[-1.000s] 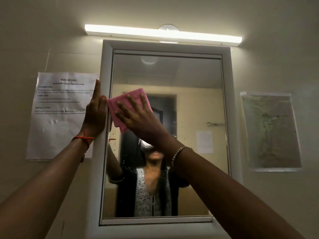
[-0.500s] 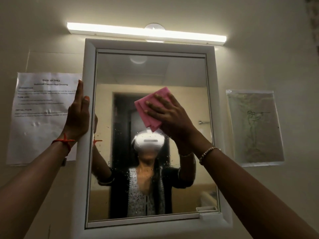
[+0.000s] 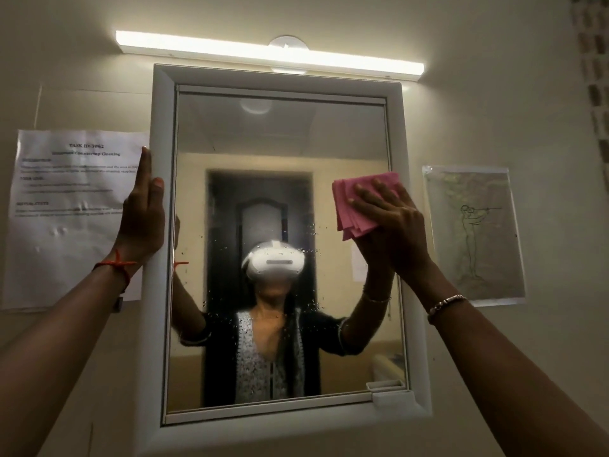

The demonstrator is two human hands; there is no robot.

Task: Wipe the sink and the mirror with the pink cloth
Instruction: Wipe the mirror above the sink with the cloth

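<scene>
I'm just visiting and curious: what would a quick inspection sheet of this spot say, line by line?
Surface: mirror in a white frame, glass speckled with droplets around its middle.
Job's things: pink cloth, folded, pressed flat on the glass near the right edge; the sink is not in view.
Clutter: nothing seen.
Hands: right hand lies spread over the cloth; left hand lies flat against the frame's left edge.
Cables: nothing seen.
Surroundings: light bar lit above the mirror; printed sheet on the wall to the left, drawing in a plastic sleeve to the right.
</scene>
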